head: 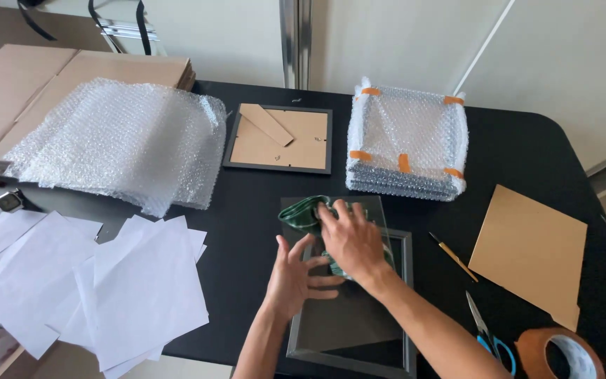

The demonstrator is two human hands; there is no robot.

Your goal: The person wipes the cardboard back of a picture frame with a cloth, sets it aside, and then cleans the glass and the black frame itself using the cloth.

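Green cloth (303, 214) on glass pane (369, 210), right hand (351, 242) clenched around it, left hand (292, 277) released, flat.

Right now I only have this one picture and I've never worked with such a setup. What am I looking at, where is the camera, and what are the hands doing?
There is no machine here: a person works with two bare hands, and the one camera sits on that person's head, looking down at a black table. The right hand presses a green cloth onto a glass pane lying over a dark picture frame. The left hand lies flat, fingers spread, on the glass beside it. Around them lie white paper sheets, bubble wrap, another frame face down, a stack of wrapped frames, cardboard, a pencil, scissors and brown tape.
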